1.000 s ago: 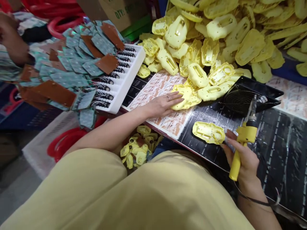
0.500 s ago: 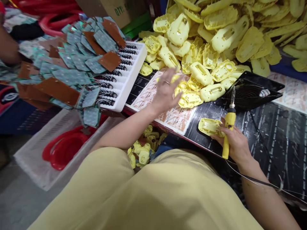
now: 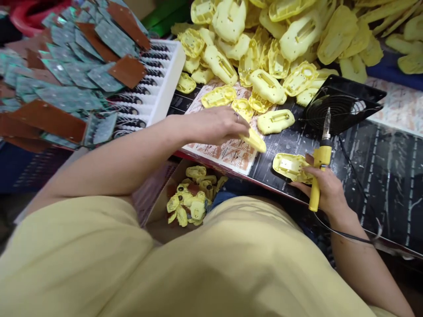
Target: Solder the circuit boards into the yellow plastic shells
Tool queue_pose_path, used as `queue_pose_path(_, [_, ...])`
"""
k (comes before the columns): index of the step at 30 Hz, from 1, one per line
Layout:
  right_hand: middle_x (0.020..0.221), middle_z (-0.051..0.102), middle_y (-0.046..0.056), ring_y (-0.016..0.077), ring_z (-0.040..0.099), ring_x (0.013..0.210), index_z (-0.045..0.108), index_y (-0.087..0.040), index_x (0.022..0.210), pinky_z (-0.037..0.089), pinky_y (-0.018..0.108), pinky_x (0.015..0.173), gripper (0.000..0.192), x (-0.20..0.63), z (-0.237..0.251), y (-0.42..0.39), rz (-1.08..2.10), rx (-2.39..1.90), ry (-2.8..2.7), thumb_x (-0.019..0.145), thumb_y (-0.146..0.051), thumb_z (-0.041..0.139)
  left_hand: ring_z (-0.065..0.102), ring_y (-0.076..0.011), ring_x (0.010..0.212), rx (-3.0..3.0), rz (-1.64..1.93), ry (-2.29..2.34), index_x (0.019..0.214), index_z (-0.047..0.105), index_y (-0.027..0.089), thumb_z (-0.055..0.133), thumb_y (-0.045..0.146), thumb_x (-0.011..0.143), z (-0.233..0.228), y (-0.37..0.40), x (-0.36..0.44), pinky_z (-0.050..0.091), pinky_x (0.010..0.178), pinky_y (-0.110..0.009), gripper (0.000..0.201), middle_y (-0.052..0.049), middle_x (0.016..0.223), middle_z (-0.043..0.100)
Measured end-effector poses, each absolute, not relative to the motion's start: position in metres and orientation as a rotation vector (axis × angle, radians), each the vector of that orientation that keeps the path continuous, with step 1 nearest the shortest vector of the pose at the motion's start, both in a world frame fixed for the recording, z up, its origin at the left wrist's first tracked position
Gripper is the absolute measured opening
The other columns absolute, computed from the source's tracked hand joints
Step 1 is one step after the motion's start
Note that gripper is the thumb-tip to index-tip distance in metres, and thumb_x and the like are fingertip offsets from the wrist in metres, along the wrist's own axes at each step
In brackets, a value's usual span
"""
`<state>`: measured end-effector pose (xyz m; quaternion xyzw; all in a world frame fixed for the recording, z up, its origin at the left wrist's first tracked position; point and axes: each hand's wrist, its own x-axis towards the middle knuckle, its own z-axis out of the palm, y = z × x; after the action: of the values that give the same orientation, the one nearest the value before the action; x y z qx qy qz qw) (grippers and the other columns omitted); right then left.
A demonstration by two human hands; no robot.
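Left hand: the left hand [image 3: 218, 125] is closing its fingers on a yellow shell [image 3: 254, 140], holding it just over the printed sheet [image 3: 231, 154] near the front edge of the worktop [image 3: 380, 176].
Right hand: the right hand [image 3: 322, 187] is wrapping round the yellow soldering iron [image 3: 319, 163], tip pointing up toward the black fan [image 3: 340, 110]. Its fingertips are also pressing on a second shell [image 3: 291, 166] lying flat by the front edge.
Around: a big pile of shells [image 3: 280, 39] is filling the back of the worktop. A white tray [image 3: 165, 88] under green boards [image 3: 72, 75] is sitting at the left side. More shells are lying in a box [image 3: 191, 198] below the front edge.
What could go wrong: the hot tip is standing close to the fan and the plastic, so a slip could be melting something. The held shell looks pinched only at one end and could be dropping.
What changed: half a second ago the left hand was hovering open over the pile; now it is holding a shell, nearer the front edge.
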<state>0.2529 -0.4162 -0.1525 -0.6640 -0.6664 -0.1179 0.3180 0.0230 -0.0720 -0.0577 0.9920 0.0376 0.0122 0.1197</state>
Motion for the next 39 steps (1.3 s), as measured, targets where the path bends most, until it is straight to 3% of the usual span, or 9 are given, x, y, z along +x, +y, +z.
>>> queue_pose_path(4, [0.124,0.081,0.009,0.0293,0.082,0.099,0.069,-0.030,0.130,0.070,0.043,0.086,0.042,0.253,-0.146,-0.423,-0.217,-1.728,-1.773,0.096,-0.046,0.088,0.046,-0.0294,0.168,2.907,-0.137,-0.163,0.110,0.088,0.029,0.054,0.005,0.098,-0.067,-0.080,0.028,0.042,0.136,-0.055,0.043,-0.003,0.168,0.064])
queue_pose_path(7, [0.124,0.081,0.009,0.0285,0.082,0.100,0.069,-0.029,0.130,0.070,0.043,0.088,0.039,0.252,-0.145,-0.423,-0.154,-1.682,-1.800,0.097,-0.042,0.087,0.043,-0.0274,0.170,2.900,-0.079,-0.113,0.119,0.087,0.028,0.048,-0.003,0.093,-0.082,-0.091,0.043,0.048,0.134,-0.051,0.057,-0.003,0.178,0.052])
queue_pose_path(10, [0.125,0.081,0.009,0.0299,0.082,0.109,0.070,-0.028,0.129,0.071,0.045,0.094,0.039,0.253,-0.148,-0.424,-0.117,-1.673,-1.803,0.097,-0.041,0.087,0.061,-0.0240,0.156,2.871,-0.065,-0.051,0.129,0.084,0.030,0.051,-0.003,0.092,-0.092,-0.107,0.058,0.060,0.121,-0.043,0.059,-0.004,0.170,0.061])
queue_pose_path(14, [0.135,0.078,0.011,0.0334,0.078,0.127,0.068,-0.029,0.132,0.070,0.050,0.104,0.040,0.251,-0.154,-0.431,-0.062,-1.690,-1.740,0.097,-0.037,0.086,0.066,-0.0346,0.145,3.047,0.209,0.287,0.142,0.077,0.022,0.055,0.015,0.105,-0.086,-0.136,0.060,0.061,0.115,-0.056,0.044,-0.016,0.153,0.072])
queue_pose_path(19, [0.157,0.069,0.012,0.0326,0.072,0.141,0.064,-0.031,0.142,0.070,0.046,0.108,0.051,0.244,-0.145,-0.445,0.109,-1.609,-1.692,0.096,-0.025,0.086,0.074,-0.0372,0.119,3.217,-0.304,0.463,0.147,0.073,0.016,0.058,0.047,0.111,-0.062,-0.170,0.036,0.064,0.082,-0.042,0.050,-0.021,0.133,0.077])
queue_pose_path(27, [0.152,0.072,0.011,0.0335,0.073,0.139,0.063,-0.030,0.144,0.067,0.048,0.115,0.054,0.235,-0.142,-0.452,0.160,-1.550,-1.759,0.096,-0.021,0.085,0.072,-0.0278,0.135,3.042,-0.069,-0.419,0.152,0.071,0.017,0.051,0.030,0.117,-0.083,-0.168,0.057,0.062,0.107,-0.037,0.042,-0.020,0.154,0.072])
queue_pose_path(31, [0.157,0.069,0.011,0.0323,0.071,0.142,0.062,-0.030,0.146,0.066,0.046,0.116,0.053,0.236,-0.145,-0.451,0.135,-1.566,-1.741,0.098,-0.026,0.084,0.071,-0.0291,0.135,2.924,0.157,-0.055,0.148,0.074,0.021,0.045,0.039,0.119,-0.090,-0.143,0.099,0.058,0.116,-0.046,0.045,-0.014,0.149,0.076])
queue_pose_path(36, [0.157,0.069,0.011,0.0321,0.073,0.138,0.063,-0.032,0.146,0.068,0.047,0.112,0.055,0.236,-0.149,-0.450,0.145,-1.609,-1.692,0.096,-0.028,0.087,0.063,-0.0465,0.143,2.929,0.093,0.455,0.155,0.066,0.018,0.083,0.057,0.093,-0.112,-0.107,0.167,0.051,0.122,-0.059,0.075,-0.018,0.145,0.073])
queue_pose_path(39, [0.158,0.068,0.010,0.0326,0.071,0.141,0.064,-0.033,0.146,0.067,0.049,0.113,0.058,0.237,-0.155,-0.454,0.195,-1.630,-1.646,0.093,-0.027,0.089,0.066,-0.0492,0.138,2.877,0.028,0.483,0.151,0.067,0.019,0.094,0.054,0.079,-0.119,-0.091,0.186,0.052,0.121,-0.062,0.084,-0.015,0.134,0.076])
